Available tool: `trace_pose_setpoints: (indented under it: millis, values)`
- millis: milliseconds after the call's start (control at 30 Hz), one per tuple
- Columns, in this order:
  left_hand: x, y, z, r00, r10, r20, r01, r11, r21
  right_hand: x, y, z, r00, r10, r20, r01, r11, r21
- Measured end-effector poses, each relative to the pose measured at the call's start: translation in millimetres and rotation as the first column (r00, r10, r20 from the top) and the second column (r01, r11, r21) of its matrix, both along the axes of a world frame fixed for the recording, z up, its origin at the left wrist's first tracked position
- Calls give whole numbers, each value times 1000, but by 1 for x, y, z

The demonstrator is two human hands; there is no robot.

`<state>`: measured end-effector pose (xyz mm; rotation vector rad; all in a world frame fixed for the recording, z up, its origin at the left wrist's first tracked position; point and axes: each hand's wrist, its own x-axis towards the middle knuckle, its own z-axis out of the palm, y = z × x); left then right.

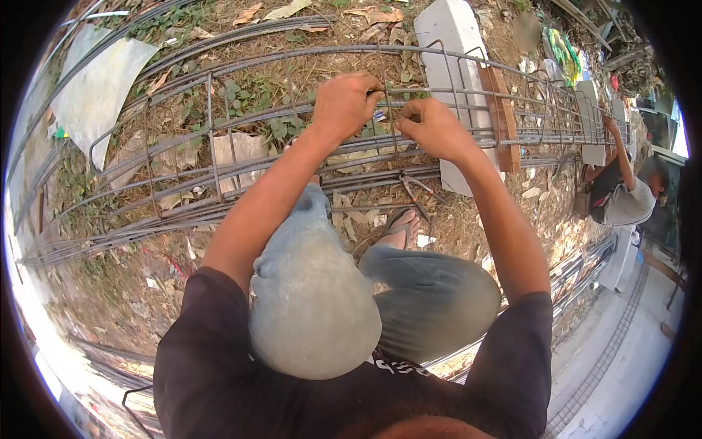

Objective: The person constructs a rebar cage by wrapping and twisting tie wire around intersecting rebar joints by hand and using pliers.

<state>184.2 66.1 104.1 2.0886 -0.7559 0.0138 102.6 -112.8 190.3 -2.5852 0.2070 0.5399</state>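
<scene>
A long rebar cage (292, 111) of steel bars and thin stirrups runs across in front of me. My left hand (345, 104) is closed at its upper bars, fingertips beside a stirrup (381, 62); what they pinch, if anything, is hidden. To the right, my right hand (433, 127) has thumb and forefinger pinched together close to the same stirrup. Whatever lies between those fingers is too small to name. Below the cage, pincers (420, 189) with orange on the handles lie on the ground near my sandalled foot (401, 226).
A pale block (447, 29) and a brown wooden piece (499, 110) stand under the cage at right. Farther right, another person (629, 201) crouches with a hand at the cage. A pale sheet (99, 80) lies at left. Loose bars (80, 245) and dry leaves cover the ground.
</scene>
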Motion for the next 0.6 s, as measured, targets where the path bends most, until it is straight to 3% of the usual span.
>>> trace_pose_setpoints:
  millis: [67,167,267,367,400,500,600]
  values:
    - [0,-1,-2,999,-3,32,4,1000,-25,5,7,18,996,76,39,-65,972,-225]
    - [-3,-1,1,999,-17,38,18,1000,-22,16,10,33,899,390,199,-250,830,-498]
    - [-2,0,7,999,-32,36,31,999,33,50,15,33,584,774,243,-569,604,-558]
    - [-2,-1,2,999,-29,37,28,999,21,86,-2,13,655,710,258,-450,640,-623]
    - [-1,-2,1,999,-28,42,29,1000,-5,91,-8,5,754,624,204,-401,683,-610]
    - [1,-3,-1,998,-26,56,29,998,-48,70,-1,2,845,533,49,-359,632,-687]
    - [-1,0,-2,998,-11,63,14,999,-35,57,15,19,838,525,-147,-502,639,-583]
